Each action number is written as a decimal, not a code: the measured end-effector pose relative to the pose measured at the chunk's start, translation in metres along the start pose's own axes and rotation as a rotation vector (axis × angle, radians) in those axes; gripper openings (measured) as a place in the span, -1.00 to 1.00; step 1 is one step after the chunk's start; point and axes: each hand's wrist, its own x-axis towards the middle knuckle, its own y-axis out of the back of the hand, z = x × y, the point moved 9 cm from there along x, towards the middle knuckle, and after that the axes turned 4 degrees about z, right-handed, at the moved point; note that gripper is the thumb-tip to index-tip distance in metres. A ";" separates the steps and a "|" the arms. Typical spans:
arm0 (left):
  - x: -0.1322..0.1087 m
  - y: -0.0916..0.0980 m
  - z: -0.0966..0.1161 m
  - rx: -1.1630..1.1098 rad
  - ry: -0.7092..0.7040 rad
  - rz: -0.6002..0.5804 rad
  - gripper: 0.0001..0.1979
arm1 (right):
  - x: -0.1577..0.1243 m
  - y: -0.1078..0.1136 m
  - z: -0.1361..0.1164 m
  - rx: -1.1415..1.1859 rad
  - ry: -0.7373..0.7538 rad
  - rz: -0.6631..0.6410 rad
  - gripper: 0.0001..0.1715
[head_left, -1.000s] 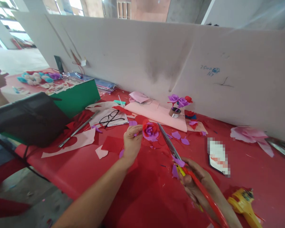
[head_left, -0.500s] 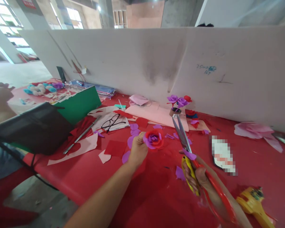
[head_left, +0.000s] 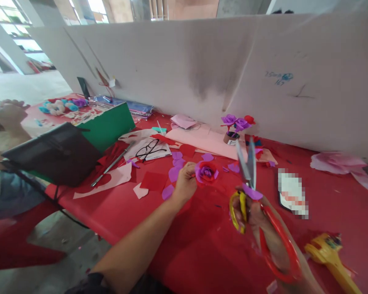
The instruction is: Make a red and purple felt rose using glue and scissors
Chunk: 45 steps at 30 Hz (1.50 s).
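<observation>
My left hand [head_left: 185, 182] pinches a purple and red paper flower [head_left: 207, 172] above the red table. In my right hand [head_left: 256, 218] is a pair of scissors [head_left: 247, 165], blades pointing up and apart. Its large red handle [head_left: 282, 245] loops over the hand. A yellow handle [head_left: 237, 212] is also in the fingers; whether it belongs to the same tool I cannot tell. One purple petal [head_left: 252, 192] lies across the scissors near the pivot, by my fingers. Loose purple petals [head_left: 176, 171] lie beside my left hand.
Several finished flowers stand in a small brown pot [head_left: 231, 139] at the back. A phone [head_left: 292, 192] and a yellow glue gun [head_left: 328, 253] lie on the right. Eyeglasses [head_left: 147, 150], a metal rod [head_left: 110, 166] and a green board [head_left: 112, 126] are to the left. Another person's hands [head_left: 12, 112] show far left.
The scissor blades have spread wider apart. The camera view has shifted, so the table things sit slightly right and higher. Both hands keep their hold.
</observation>
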 end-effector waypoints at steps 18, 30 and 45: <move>-0.024 -0.038 -0.032 -0.032 0.113 -0.213 -0.83 | 0.002 0.001 -0.027 0.349 0.008 0.101 -0.81; -0.012 -0.010 -0.029 -0.069 0.156 0.056 -0.85 | 0.007 0.007 -0.009 0.218 -0.042 0.116 -0.61; 0.009 0.020 -0.025 -0.112 0.154 0.253 -0.94 | 0.012 0.021 0.003 -0.274 -0.089 0.161 -0.36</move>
